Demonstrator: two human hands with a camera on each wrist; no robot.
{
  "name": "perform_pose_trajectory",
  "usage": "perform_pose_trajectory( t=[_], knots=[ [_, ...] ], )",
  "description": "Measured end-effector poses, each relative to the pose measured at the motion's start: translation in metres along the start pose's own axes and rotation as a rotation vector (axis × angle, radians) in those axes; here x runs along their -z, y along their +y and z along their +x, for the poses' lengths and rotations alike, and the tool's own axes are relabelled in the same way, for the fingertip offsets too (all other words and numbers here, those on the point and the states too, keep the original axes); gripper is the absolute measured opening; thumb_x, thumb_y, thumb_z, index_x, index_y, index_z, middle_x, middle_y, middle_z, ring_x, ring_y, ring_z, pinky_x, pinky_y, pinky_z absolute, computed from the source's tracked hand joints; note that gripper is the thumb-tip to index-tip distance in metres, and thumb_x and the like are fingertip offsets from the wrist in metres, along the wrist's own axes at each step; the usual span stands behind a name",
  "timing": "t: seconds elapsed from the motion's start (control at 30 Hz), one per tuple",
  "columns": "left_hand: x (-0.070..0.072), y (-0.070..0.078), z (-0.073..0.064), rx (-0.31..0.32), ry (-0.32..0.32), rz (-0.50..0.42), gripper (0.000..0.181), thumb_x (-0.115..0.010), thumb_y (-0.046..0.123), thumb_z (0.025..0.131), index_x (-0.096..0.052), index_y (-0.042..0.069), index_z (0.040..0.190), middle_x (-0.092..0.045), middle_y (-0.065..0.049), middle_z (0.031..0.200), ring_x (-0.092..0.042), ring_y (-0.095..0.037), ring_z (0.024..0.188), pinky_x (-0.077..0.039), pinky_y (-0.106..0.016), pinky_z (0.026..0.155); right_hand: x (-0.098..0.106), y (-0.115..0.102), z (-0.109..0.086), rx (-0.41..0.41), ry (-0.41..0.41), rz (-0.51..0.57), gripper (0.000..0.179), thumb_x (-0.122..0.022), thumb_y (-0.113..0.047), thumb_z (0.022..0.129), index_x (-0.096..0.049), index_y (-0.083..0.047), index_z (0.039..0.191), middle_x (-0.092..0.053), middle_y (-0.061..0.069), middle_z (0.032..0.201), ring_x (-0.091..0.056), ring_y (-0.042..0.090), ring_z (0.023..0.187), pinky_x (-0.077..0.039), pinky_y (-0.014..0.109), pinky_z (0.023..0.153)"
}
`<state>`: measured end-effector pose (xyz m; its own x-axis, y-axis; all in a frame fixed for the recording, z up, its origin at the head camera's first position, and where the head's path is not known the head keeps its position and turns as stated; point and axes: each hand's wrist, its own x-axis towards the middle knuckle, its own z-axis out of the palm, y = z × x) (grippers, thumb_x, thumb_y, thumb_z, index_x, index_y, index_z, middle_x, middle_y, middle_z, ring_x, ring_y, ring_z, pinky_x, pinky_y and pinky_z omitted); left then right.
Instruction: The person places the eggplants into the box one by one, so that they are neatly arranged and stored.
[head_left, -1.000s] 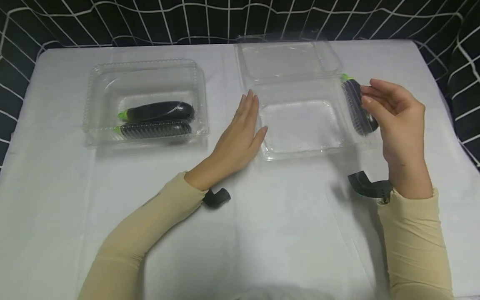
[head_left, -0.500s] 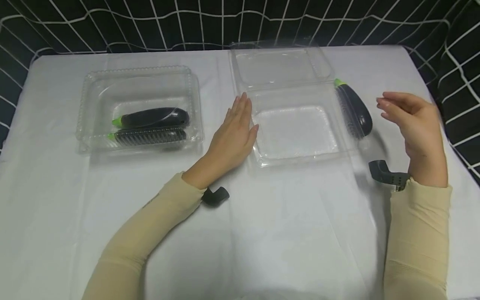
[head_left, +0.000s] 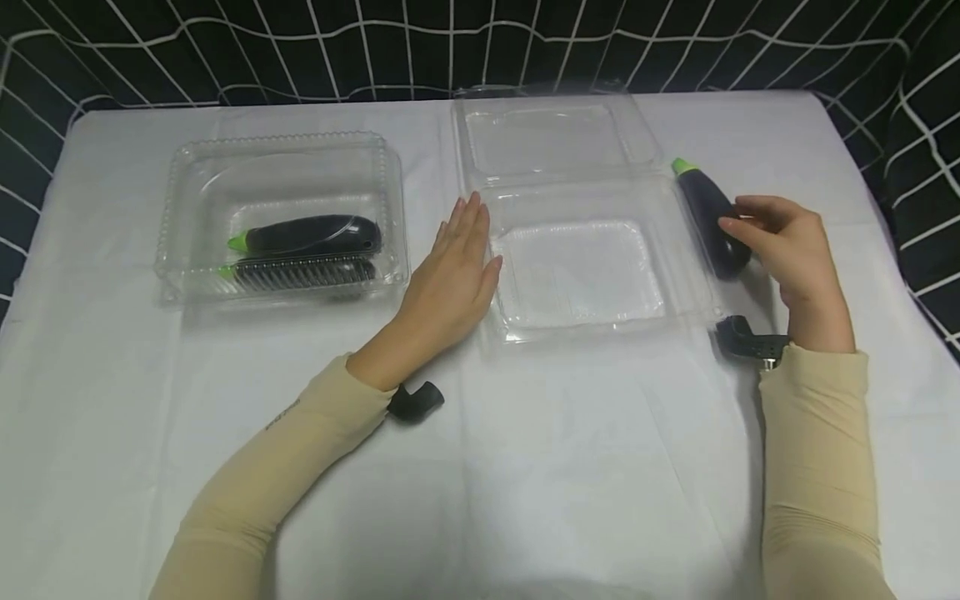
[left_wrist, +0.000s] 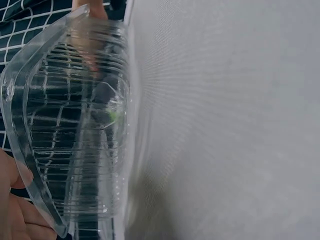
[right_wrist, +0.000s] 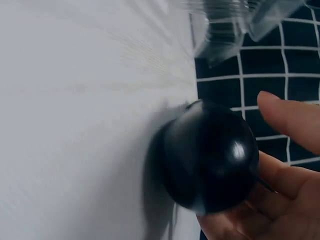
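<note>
A toy eggplant point(head_left: 711, 218), dark purple with a green tip, lies on the white cloth at the right. My right hand point(head_left: 793, 250) is at its side; in the right wrist view the fingers point(right_wrist: 280, 180) reach round behind the eggplant point(right_wrist: 212, 157), while the thumb point(right_wrist: 290, 117) stands off from it. An unlidded clear plastic box point(head_left: 690, 279) is left of the eggplant, its lid point(head_left: 555, 142) folded back. Against the box's left wall lies my left hand point(head_left: 446, 283), fingers straight and together. Through the box wall point(left_wrist: 55, 150), the left wrist view shows the eggplant's green tip point(left_wrist: 112, 117).
A second clear box point(head_left: 281, 150), lid down, stands at the left with two dark eggplants point(head_left: 315, 236) inside. White netting point(head_left: 450, 50) over black runs along the table's back and sides. Dark camera mounts point(head_left: 742, 337) stick out from both wrists.
The unlidded box and my left hand have shifted left, so the eggplant no longer shows through the box's rim. My right hand drew away rightward, then came back to the eggplant.
</note>
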<state>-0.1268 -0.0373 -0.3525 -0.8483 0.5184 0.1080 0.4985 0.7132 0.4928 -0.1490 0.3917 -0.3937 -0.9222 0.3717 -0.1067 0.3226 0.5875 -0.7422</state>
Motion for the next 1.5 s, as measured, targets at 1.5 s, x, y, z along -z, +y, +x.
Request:
perform_pose_trajectory(
  t=[1.5],
  knots=[
    [-0.003, -0.009, -0.008, -0.005, 0.037, -0.057, 0.057, -0.035, 0.024, 0.102, -0.018, -0.008, 0.146, -0.008, -0.018, 0.156, -0.003, -0.025, 0.144, -0.004, -0.033, 0.116, -0.031, -0.051, -0.039, -0.079, 0.155, 1.012, 0.021, -0.069, -0.001, 0.081, -0.070, 0.000, 0.102, -0.052, 0.007, 0.118, -0.047, 0.015, 0.108, -0.047, 0.016, 0.083]
  ],
)
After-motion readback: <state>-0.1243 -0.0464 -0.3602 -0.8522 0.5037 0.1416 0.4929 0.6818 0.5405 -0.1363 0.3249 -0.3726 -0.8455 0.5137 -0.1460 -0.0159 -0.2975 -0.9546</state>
